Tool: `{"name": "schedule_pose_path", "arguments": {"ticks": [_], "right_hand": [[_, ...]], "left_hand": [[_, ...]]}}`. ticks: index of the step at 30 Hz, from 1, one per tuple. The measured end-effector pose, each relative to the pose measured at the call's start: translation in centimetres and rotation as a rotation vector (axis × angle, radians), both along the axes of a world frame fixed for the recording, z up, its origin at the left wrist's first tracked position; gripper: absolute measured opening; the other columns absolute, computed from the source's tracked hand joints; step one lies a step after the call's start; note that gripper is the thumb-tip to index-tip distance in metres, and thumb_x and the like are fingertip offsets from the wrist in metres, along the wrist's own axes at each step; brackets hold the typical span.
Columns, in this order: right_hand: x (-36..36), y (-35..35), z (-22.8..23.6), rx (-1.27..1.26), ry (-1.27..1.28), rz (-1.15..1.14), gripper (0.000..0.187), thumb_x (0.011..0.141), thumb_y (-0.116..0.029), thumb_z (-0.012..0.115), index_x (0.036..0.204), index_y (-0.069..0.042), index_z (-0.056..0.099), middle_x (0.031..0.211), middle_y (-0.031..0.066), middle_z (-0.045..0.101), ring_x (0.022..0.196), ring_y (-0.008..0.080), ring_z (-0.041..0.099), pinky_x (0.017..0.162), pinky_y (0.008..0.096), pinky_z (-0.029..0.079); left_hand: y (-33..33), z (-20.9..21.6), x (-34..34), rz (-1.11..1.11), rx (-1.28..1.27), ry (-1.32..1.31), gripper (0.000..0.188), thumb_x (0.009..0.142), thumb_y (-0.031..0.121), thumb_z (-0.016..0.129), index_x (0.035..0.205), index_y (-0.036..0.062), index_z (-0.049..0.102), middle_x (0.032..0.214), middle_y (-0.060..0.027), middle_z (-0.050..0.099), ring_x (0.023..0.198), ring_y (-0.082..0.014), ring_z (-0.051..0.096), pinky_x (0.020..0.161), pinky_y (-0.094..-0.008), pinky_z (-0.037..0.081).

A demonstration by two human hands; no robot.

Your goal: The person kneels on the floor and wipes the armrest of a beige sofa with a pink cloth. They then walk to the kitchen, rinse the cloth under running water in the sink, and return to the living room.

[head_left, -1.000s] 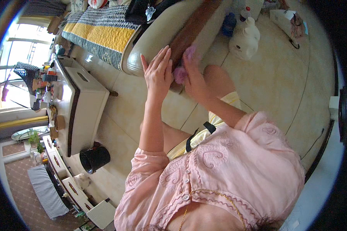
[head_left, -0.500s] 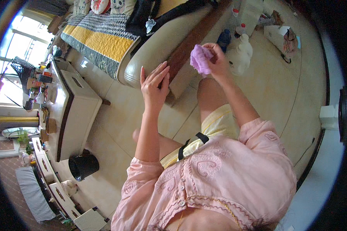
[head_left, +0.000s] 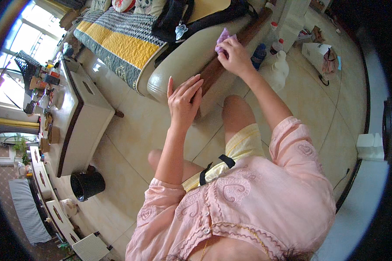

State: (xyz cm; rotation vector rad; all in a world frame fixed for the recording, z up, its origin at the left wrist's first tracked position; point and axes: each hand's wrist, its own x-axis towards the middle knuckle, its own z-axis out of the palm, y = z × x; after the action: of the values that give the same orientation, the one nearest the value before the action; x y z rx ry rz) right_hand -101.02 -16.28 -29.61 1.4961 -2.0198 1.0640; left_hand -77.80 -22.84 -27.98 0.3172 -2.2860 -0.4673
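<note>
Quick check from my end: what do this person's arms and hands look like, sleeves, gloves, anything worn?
Both hands are bare: no gloves show on the left hand or the right hand, and I can make out no rings or watch. The forearms are uncovered too. The sleeves are short, loose and pale pink, part of a light blouse with tone-on-tone embroidered heart and scroll patterns.

Pink embroidered short-sleeved blouse (head_left: 257, 195) with buttons, yellow shorts (head_left: 239, 145), black strap (head_left: 215, 167).
</note>
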Motion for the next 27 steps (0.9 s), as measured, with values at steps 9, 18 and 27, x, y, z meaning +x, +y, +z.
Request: {"name": "schedule_pose_path", "arguments": {"ticks": [9,18,27], "right_hand": [[6.4,0.3,2.1,0.035,-0.031,0.071,0.017,0.075,-0.01,0.054,0.09,-0.003,0.059,0.093,0.0147,0.056,0.088,0.033,0.056,0.078,0.0414,0.047],[16.2,0.1,3.6,0.097,-0.06,0.329,0.016,0.076,-0.012,0.057,0.09,-0.005,0.06,0.087,0.0125,0.056,0.084,0.031,0.058,0.075,0.0398,0.048],[21.8,-0.6,-1.4,0.426,-1.316,0.962,0.019,0.084,-0.001,0.048,0.099,-0.004,0.06,0.087,0.0063,0.061,0.076,0.0163,0.059,0.063,0.0313,0.048]], "left_hand": [[-1.1,0.6,1.2,-0.132,0.28,0.131,0.023,0.084,0.006,0.058,0.106,0.0079,0.063,0.109,-0.0031,0.063,0.102,-0.0145,0.059,0.105,-0.0423,0.025],[-2.0,-1.9,7.8,0.102,0.865,0.505,0.023,0.083,-0.004,0.056,0.106,-0.0018,0.059,0.088,-0.0094,0.065,0.072,-0.0096,0.059,0.066,-0.0225,0.05],[-2.6,-1.0,14.3,0.397,0.777,0.469,0.022,0.09,0.013,0.053,0.102,-0.0029,0.062,0.089,-0.0131,0.066,0.076,-0.013,0.063,0.067,-0.0257,0.051]]}}
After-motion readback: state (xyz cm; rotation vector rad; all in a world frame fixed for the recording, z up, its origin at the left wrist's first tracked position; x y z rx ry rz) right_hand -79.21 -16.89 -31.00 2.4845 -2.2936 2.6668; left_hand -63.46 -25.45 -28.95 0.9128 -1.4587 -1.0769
